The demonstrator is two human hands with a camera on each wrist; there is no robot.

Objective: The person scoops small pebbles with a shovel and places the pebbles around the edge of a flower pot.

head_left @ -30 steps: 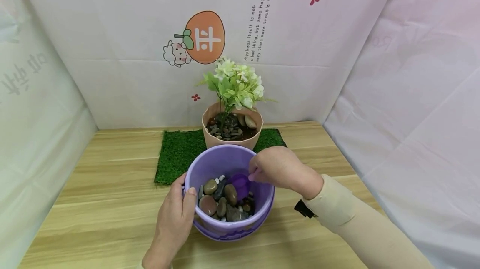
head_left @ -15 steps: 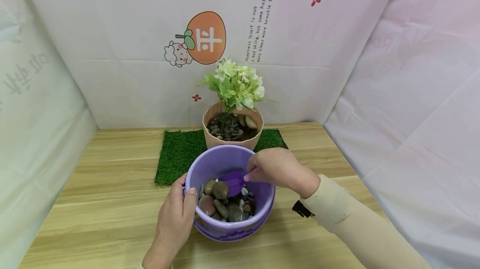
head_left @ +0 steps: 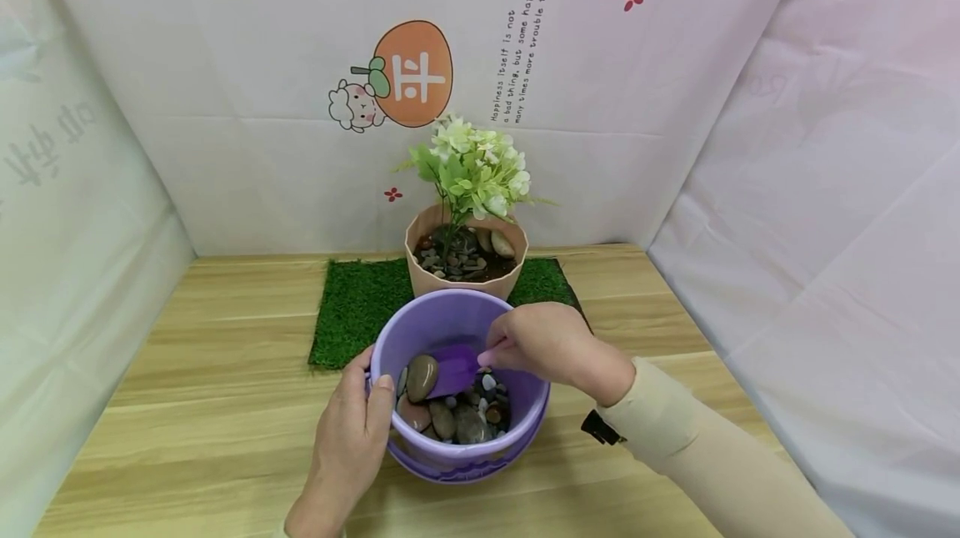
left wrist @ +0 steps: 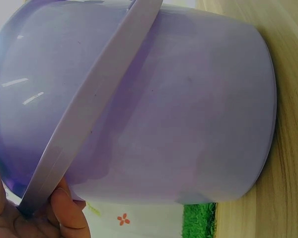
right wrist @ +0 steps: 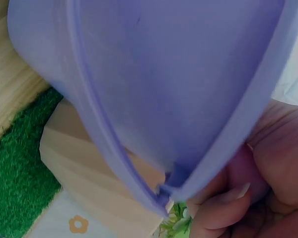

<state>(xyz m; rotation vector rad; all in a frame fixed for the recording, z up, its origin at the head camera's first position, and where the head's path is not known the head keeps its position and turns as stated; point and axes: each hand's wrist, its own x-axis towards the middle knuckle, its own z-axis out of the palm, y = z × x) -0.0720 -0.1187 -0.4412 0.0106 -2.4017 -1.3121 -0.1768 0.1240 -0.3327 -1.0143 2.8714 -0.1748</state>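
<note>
Left of the bucket (head_left: 453, 317), the left hand (head_left: 348, 429) grips its rim. Inside lie stones (head_left: 471, 425) and the scoop (head_left: 455, 369), its handle pinched by the right hand (head_left: 551, 346) over the bucket's right side. Below is the desk (head_left: 225, 404); behind, mat (head_left: 356, 313), pot (head_left: 423, 278), cloth (head_left: 247, 179).

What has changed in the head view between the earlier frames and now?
The right hand moved slightly left, carrying the purple scoop left within the bucket; a large brown stone shifted left too. No new grip or release. The left hand, bucket and potted plant stayed put.
</note>
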